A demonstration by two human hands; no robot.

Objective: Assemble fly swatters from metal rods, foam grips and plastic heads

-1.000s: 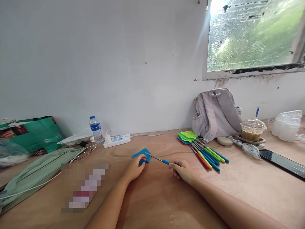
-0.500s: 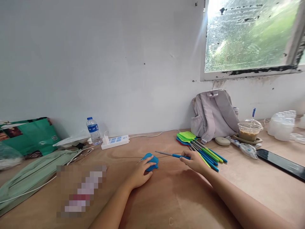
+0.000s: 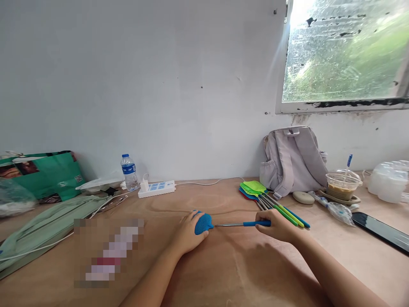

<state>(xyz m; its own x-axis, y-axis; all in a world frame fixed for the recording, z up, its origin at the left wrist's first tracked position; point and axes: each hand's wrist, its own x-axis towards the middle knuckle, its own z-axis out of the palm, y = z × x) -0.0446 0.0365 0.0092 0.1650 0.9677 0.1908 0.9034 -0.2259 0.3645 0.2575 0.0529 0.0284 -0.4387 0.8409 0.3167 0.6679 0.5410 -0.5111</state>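
My left hand (image 3: 187, 230) is closed around a blue mesh fly swatter head (image 3: 203, 224), fingers over its far side and thumb along its near edge. The neck of the head points right. In my right hand (image 3: 276, 225) is a fly swatter handle (image 3: 236, 224), a thin metal rod with a blue grip, held level by the grip end. Its rod tip lies close to the head's neck; whether they touch I cannot tell. Behind my right hand lies a bunch of fly swatters (image 3: 254, 187) with green, blue and red heads and coloured grips.
Along the wall stand a water bottle (image 3: 129, 172), a power strip (image 3: 156, 189) and a grey backpack (image 3: 292, 162). To the right are a round beige case (image 3: 303, 197), an iced drink cup (image 3: 342, 185) and a black phone (image 3: 381, 232). A pale green bag (image 3: 47, 226) lies left.
My right hand has turned the handle level and brought its tip to the head's neck. My left hand has turned the head so its neck points right. The view has shifted slightly.
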